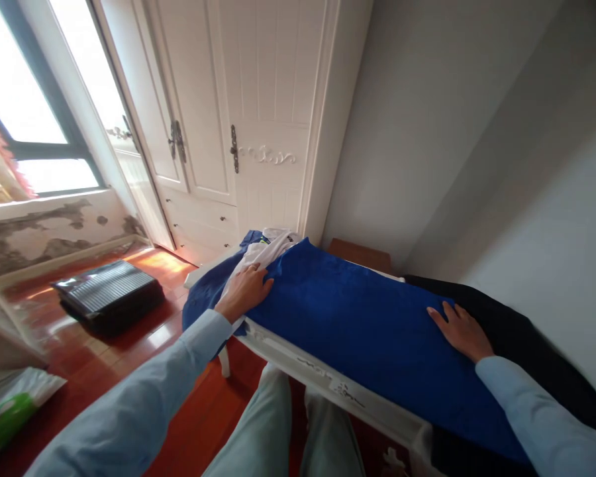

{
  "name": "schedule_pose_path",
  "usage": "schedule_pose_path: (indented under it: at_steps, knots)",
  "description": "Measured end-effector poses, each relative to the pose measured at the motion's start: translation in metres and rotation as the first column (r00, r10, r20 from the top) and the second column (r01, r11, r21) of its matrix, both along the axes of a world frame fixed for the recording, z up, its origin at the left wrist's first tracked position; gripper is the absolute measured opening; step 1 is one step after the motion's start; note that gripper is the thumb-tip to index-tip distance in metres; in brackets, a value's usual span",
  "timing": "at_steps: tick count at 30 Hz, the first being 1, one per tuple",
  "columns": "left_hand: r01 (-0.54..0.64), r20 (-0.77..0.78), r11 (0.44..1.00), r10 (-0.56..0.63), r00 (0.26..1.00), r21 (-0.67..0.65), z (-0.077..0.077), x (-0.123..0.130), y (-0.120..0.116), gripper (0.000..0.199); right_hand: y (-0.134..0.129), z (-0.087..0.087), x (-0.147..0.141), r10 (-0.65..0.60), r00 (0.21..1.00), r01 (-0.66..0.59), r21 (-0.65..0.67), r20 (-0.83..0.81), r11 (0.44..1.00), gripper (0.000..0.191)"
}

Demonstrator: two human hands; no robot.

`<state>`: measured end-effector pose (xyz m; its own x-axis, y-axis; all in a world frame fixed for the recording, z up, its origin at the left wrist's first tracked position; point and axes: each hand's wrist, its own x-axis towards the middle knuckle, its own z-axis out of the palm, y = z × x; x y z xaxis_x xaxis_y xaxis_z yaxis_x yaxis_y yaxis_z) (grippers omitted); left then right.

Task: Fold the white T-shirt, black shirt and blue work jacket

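A blue cloth (347,311), possibly a garment, lies spread along the white table (322,381). My left hand (246,289) rests palm down at its left end, fingers stretched out and thumb apart, over the border with a white garment (265,253). Darker blue fabric (201,291) hangs over the table's left end under the white garment. At the other end, my right hand (461,331) lies flat on the blue cloth near its far edge, fingers spread. Black fabric (501,318) is beyond and beside that hand.
A white wardrobe (273,86) stands behind the table, with a brown wooden piece (360,253) by the wall. On the red floor to the left are a black ribbed suitcase (109,291) and a plastic bag (14,404). My legs (258,430) are close to the table's front.
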<state>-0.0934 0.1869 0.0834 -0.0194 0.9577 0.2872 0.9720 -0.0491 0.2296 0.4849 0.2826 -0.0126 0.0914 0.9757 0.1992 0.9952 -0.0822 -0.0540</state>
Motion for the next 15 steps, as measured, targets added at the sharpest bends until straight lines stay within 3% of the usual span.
schedule_pose_path:
  at_steps: [2,3,6,8,10,13,15]
  knots:
    - [-0.052,0.303,0.988,0.006,0.953,0.144,-0.007,0.007,-0.03,0.04,0.0,0.001,0.0,0.007,1.0,-0.007,-0.009,0.006,1.0,0.09]
    - [-0.105,0.469,0.977,0.006,0.883,0.185,-0.016,0.014,-0.046,0.04,0.0,0.002,-0.001,-0.005,1.0,0.005,-0.021,0.01,1.0,0.089]
    - [-0.284,0.845,0.956,0.088,0.528,0.078,-0.054,0.049,-0.089,0.038,-0.005,0.013,-0.009,-0.073,0.997,0.074,-0.072,0.022,0.995,0.087]
    - [-0.142,0.953,0.98,0.172,0.251,-0.14,-0.078,0.079,-0.11,0.025,-0.01,0.023,-0.022,-0.078,0.996,0.081,-0.055,0.048,0.995,0.083]
    - [0.098,0.959,0.955,0.282,-0.004,-0.28,-0.088,0.109,-0.124,0.019,-0.02,0.035,-0.041,0.028,0.996,-0.033,0.053,0.083,0.998,0.072]
    - [0.394,0.893,0.887,0.36,-0.27,-0.239,-0.076,0.144,-0.138,0.026,-0.054,0.055,-0.084,0.285,0.958,-0.285,0.26,0.039,0.923,0.06]
    - [0.509,0.821,0.844,0.406,-0.401,-0.169,-0.061,0.16,-0.142,0.023,-0.092,0.07,-0.118,0.422,0.898,-0.372,0.295,-0.127,0.88,0.053]
